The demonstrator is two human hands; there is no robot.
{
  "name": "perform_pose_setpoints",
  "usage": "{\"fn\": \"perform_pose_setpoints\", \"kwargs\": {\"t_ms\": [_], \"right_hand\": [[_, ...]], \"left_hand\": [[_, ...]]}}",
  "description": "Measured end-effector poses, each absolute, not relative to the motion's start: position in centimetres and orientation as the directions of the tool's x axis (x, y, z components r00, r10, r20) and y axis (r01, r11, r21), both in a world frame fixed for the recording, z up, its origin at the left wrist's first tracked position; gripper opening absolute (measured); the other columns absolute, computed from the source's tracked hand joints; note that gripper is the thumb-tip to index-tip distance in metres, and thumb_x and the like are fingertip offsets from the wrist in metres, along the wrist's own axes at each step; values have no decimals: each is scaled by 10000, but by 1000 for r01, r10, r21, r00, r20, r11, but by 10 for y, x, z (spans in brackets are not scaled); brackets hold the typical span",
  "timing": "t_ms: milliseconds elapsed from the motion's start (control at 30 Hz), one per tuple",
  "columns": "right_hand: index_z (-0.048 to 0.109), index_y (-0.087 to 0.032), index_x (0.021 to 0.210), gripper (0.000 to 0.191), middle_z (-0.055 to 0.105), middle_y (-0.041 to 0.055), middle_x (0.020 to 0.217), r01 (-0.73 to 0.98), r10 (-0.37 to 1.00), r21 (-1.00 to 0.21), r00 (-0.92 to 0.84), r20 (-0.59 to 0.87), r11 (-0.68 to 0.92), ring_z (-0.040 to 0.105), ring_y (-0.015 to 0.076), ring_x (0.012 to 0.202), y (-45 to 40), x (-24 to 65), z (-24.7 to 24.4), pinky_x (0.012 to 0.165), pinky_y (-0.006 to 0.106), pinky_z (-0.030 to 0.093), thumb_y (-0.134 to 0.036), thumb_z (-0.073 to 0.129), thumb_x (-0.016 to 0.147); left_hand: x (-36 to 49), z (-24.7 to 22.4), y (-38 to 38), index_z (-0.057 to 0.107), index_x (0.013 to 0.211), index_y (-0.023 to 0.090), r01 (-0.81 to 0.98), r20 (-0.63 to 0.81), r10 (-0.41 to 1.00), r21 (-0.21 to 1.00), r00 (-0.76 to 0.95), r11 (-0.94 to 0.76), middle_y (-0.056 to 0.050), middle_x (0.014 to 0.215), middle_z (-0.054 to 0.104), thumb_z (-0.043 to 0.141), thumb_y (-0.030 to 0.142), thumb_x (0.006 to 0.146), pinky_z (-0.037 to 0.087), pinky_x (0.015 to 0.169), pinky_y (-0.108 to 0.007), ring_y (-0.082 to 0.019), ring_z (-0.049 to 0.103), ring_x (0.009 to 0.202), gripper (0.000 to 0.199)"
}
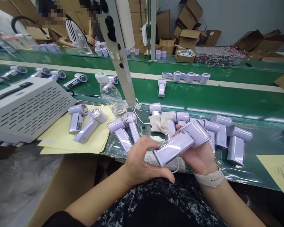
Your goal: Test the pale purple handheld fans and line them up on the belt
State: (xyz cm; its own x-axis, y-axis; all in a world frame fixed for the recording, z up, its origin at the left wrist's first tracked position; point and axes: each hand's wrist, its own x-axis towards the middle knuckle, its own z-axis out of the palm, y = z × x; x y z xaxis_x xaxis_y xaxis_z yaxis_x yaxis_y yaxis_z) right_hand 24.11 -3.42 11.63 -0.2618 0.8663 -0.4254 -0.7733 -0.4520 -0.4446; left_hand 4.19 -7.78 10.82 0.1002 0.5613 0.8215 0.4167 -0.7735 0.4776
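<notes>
Steady handling calls for the right hand [200, 157] to cradle the smooth lilac device [176, 148] lightly, keeping its weight off the fingertips. The right grip holds the angled head from beneath; the handle points toward the left hand [140, 160], whose grip is wide around the free end, contact unclear. The device is above the near edge of the tabletop [262, 143].

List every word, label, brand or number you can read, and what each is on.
No text is clear enough to quote.
Held lilac device: faint lettering on the handle, unreadable.
Yellow sheet at right: dark handwriting, too blurred.
Cardboard box at back: small label, too small.
</notes>
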Motion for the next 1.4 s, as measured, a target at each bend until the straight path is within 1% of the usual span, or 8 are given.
{"fn": "perform_pose_setpoints", "kwargs": {"t_ms": [433, 567, 700, 767, 900, 1100, 1333, 1400], "right_hand": [[832, -153, 894, 580, 750, 78, 741, -700, 892, -565, -253, -375, -437, 704, 179, 700, -37, 236, 128, 685, 260, 596, -541, 407, 964], [821, -184, 947, 536, 750, 84, 766, -596, 949, -740, -240, -207, -312, 696, 227, 704, -43, 241, 123, 660, 342, 584, -577, 458, 924], [797, -209, 992, 428, 776, 90, 849, -165, 973, -983, -226, -46, -85, 710, 277, 775, -42, 232, 120, 731, 422, 577, -510, 493, 973], [783, -204, 1011, 373, 786, 111, 960, 200, 970, -962, -193, 149, 187, 709, 300, 894, -29, 222, 117, 838, 468, 563, -420, 479, 997], [765, -170, 1074, 259, 734, 166, 1162, 669, 819, -517, -257, 513, 534, 618, 352, 1129, 16, 196, 103, 1032, 566, 471, -203, 553, 929], [720, -189, 785, 135, 736, 162, 1061, 666, 794, -461, -360, 490, 587, 620, 352, 1090, 40, 175, 100, 1043, 581, 462, -104, 648, 861], [658, -257, 989, 50, 618, 76, 1360, 313, 803, -789, -486, 344, 528, 566, 283, 1318, -18, 188, 147, 1066, 457, 460, -284, 649, 948], [567, -280, 1267, 358, 569, 92, 1437, 263, 833, -852, -467, 297, 452, 540, 285, 1345, -25, 183, 143, 1083, 460, 450, -327, 677, 930]], "left_hand": [[40, 92, -83, 482, 1317, 280, 215, 785, 596, 560, 170, -800, 7, 885, 627, 950, 566, 563, 534, 681, -291, -158, 612, 703, 932], [45, 98, -90, 456, 1396, 290, -109, 298, 864, 954, 406, -278, -73, 1107, 653, 918, 491, 678, 578, 788, -330, -202, 698, 870, 876], [49, 100, -92, 624, 1131, 157, -343, -36, 594, 787, 804, 513, -102, 931, 710, 781, 614, 778, 568, 605, -283, -198, 720, 694, 598], [48, 96, -92, 665, 948, 114, -358, -98, 655, 773, 749, 524, -80, 768, 702, 799, 543, 792, 539, 576, -234, -154, 684, 604, 476], [40, 89, -93, 632, 1027, 145, -548, -184, 911, 749, 368, 373, -22, 787, 703, 834, 434, 786, 557, 545, -240, -152, 695, 567, 427], [23, 92, -98, 627, 1014, 133, -653, -242, 934, 668, 262, 356, -45, 790, 733, 817, 442, 767, 596, 593, -287, -190, 724, 606, 439], [27, 101, -91, 613, 882, 136, -513, -264, 888, 739, 377, 437, -76, 663, 729, 835, 593, 708, 569, 589, -273, -173, 684, 577, 537], [33, 107, -90, 596, 900, 149, -435, -251, 876, 791, 412, 431, -57, 643, 719, 823, 599, 718, 559, 563, -274, -168, 666, 551, 535]]}}
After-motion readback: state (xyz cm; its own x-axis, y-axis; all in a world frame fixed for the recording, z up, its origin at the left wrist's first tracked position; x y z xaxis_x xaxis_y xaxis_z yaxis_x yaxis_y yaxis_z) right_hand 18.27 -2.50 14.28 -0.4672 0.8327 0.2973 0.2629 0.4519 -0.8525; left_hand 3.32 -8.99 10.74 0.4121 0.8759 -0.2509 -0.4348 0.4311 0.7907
